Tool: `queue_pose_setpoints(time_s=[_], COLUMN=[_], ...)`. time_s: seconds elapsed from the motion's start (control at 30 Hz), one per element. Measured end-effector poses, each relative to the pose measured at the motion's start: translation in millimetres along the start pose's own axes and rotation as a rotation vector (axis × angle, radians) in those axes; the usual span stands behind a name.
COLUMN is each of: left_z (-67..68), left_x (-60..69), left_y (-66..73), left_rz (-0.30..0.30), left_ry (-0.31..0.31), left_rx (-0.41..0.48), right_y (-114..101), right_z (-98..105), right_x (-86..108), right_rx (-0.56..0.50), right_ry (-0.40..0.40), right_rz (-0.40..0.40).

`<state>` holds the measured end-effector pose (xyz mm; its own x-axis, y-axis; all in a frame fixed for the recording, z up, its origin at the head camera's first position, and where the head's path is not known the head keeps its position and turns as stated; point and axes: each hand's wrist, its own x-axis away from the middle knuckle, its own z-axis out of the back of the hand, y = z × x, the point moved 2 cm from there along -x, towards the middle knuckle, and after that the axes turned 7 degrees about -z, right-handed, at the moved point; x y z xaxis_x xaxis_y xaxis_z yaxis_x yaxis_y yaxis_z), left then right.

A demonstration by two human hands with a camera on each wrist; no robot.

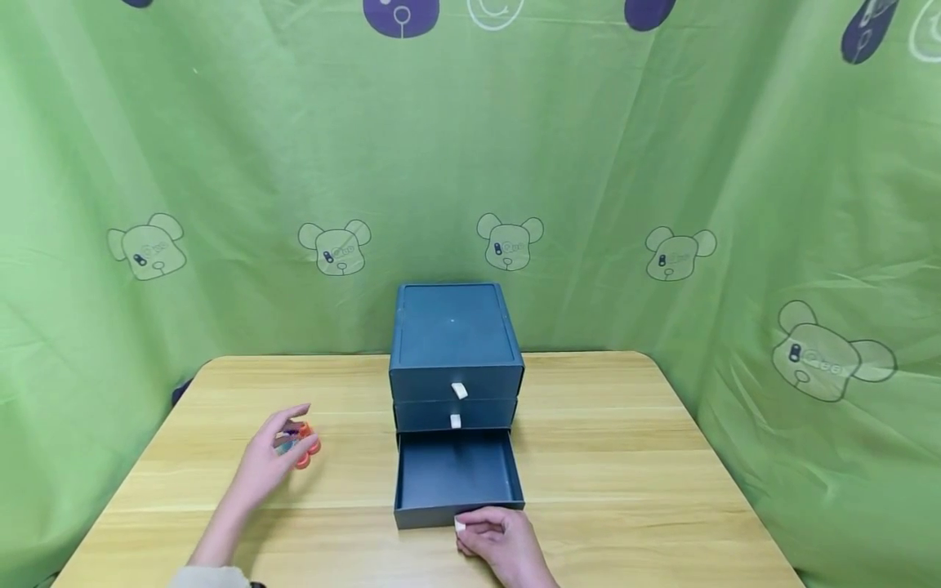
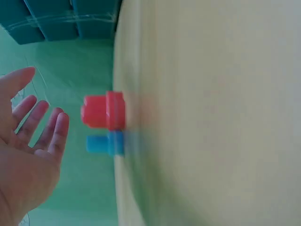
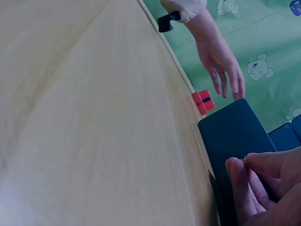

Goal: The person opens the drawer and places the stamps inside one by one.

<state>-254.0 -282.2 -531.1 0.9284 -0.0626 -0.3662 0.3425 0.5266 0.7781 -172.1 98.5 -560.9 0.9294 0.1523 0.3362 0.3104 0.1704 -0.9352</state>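
Observation:
My left hand hovers over a small group of red pieces on the table, its fingers spread. In the left wrist view the palm holds nothing. Beyond it stand a ridged red piece with a wider rim and a smaller blue piece; their kind is unclear. Pulled out at the bottom of a dark blue drawer cabinet is a bare-floored drawer. At its front, my right hand pinches the white pull tab between thumb and fingers.
Two upper drawers with white tabs are closed. The cabinet stands at the table's far middle, close to a green printed curtain. Wood tabletop extends on both sides of it.

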Motion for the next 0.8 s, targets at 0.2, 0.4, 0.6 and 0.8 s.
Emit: queue_pose_setpoints(time_s=[0.2,0.4,0.6,0.8], left_z=[6.9,9.0,8.4,8.7], left_x=[11.4,12.9,13.0,11.5], left_y=[-10.3,-11.1,-15.3,-15.9], left_rz=[-0.01,0.028,0.051,0.075], left_ry=[-0.029,-0.087,-0.131,-0.14], left_rx=[-0.018,-0.025,-0.052,-0.065], right_y=[2,2,2,4], right_z=[0,1,0,-1], right_x=[-0.3,0.3,2.3,1.0], right_rx=[-0.007,-0.008,-0.004,0.012], right_ry=[-0.001,-0.003,-0.004,0.001], right_rz=[0.015,-0.003,-0.009,0.026])
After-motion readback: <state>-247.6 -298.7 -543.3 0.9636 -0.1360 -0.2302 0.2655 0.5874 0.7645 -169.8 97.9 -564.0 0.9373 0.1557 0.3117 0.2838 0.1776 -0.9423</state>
